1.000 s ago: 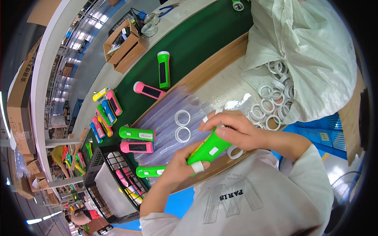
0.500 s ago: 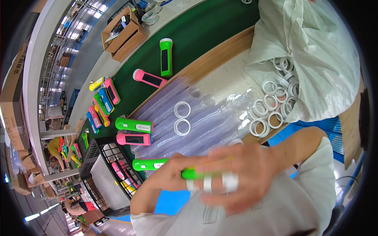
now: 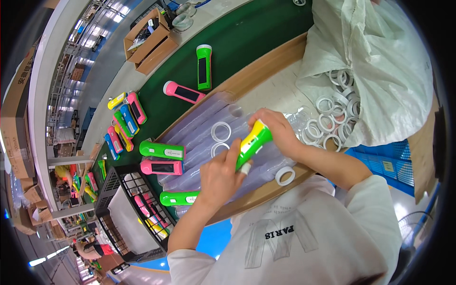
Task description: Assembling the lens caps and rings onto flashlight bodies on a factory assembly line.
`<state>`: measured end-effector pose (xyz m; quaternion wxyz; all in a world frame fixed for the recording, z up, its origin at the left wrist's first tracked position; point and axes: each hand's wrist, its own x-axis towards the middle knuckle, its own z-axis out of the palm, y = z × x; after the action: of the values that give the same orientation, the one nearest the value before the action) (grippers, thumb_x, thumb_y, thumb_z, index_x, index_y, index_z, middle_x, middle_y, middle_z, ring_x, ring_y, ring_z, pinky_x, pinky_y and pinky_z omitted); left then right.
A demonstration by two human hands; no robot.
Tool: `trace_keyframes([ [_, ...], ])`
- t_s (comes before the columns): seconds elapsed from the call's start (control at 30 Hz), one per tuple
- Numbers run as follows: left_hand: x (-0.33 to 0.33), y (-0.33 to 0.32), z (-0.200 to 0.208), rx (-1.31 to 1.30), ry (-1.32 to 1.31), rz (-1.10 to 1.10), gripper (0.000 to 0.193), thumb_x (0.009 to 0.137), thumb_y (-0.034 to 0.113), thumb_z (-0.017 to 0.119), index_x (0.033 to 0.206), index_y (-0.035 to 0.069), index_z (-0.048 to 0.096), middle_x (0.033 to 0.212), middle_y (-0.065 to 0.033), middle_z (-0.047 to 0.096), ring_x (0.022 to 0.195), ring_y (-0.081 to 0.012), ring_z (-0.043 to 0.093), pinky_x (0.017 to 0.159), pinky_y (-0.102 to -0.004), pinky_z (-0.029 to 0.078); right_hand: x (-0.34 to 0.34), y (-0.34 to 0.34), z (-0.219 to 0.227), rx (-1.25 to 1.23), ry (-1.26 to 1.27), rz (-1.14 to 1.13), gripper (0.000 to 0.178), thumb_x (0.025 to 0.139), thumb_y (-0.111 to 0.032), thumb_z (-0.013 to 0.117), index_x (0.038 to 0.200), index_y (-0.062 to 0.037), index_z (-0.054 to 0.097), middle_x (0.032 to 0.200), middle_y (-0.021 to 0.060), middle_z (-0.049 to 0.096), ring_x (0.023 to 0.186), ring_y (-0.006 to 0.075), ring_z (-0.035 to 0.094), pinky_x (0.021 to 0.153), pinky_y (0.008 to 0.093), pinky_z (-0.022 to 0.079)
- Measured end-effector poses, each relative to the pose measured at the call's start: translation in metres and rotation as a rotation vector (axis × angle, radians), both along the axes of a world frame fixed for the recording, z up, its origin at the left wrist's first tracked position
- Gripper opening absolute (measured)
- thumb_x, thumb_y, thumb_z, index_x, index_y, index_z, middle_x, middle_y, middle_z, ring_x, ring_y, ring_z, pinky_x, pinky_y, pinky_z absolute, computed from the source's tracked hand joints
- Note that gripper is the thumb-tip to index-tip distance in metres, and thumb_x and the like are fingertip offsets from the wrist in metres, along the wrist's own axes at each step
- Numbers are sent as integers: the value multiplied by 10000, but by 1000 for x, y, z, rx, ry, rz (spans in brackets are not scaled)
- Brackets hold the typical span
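Observation:
A green flashlight body with a yellow head end [image 3: 252,145] is held tilted above the clear plastic tubes [image 3: 202,130]. My left hand [image 3: 219,178] is closed round its lower end; a white band shows at one fingertip. My right hand [image 3: 280,133] grips the yellow head end, and its fingers partly hide that end. Just left of the flashlight, two white rings [image 3: 221,124] lie on the tubes, the nearer one partly covered by my left hand. Another white ring [image 3: 285,176] rests by the cardboard edge below my right forearm.
A white sack [image 3: 380,85] spills several white rings [image 3: 326,122] at right. Green [image 3: 162,151] and pink flashlights [image 3: 162,166] lie left of my hands, with more on the green belt [image 3: 242,42]. A black crate [image 3: 113,190] stands at lower left, a cardboard box [image 3: 152,47] at the back.
Both hands have moved forward from near my body to above the tubes, carrying the green flashlight. My right hand, blurred before, now grips the yellow head end.

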<state>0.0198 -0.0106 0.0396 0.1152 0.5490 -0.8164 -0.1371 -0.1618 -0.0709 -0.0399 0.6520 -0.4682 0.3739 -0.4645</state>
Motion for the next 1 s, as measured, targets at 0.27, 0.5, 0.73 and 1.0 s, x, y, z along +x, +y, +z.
trace_keyframes([
  [0.27, 1, 2, -18, 662, 949, 340, 510, 817, 258, 733, 1223, 25, 529, 907, -129, 663, 600, -246, 637, 503, -329, 505, -15, -18, 38, 251, -354, 174, 458, 984, -416, 425, 1185, -27, 561, 1092, 111, 616, 1031, 198, 593, 909, 327, 473],
  [0.5, -14, 30, -43, 480, 945, 252, 719, 810, 370, 730, 1347, 29, 395, 992, -117, 594, 796, -213, 605, 629, -291, 511, -6, 7, 32, 251, -462, 68, 391, 945, -297, 567, 1241, -60, 475, 1142, 107, 588, 1083, 222, 588, 922, 365, 489],
  [0.73, -42, 46, -23, 723, 1127, 371, 658, 734, 92, 755, 1294, 38, 415, 909, -86, 579, 692, -154, 579, 562, -281, 487, 5, 23, 46, 275, -584, -30, 262, 866, -147, 654, 1063, -97, 489, 1050, 119, 586, 1010, 242, 608, 903, 387, 505],
  [1.0, -40, 64, -11, 1204, 1737, 265, 654, 716, -45, 694, 1300, 58, 420, 920, -57, 583, 708, -127, 559, 514, -268, 461, 1, 33, 49, 203, -988, 102, 268, 778, -95, 702, 883, -115, 456, 1003, 126, 600, 1000, 288, 628, 963, 457, 467],
])
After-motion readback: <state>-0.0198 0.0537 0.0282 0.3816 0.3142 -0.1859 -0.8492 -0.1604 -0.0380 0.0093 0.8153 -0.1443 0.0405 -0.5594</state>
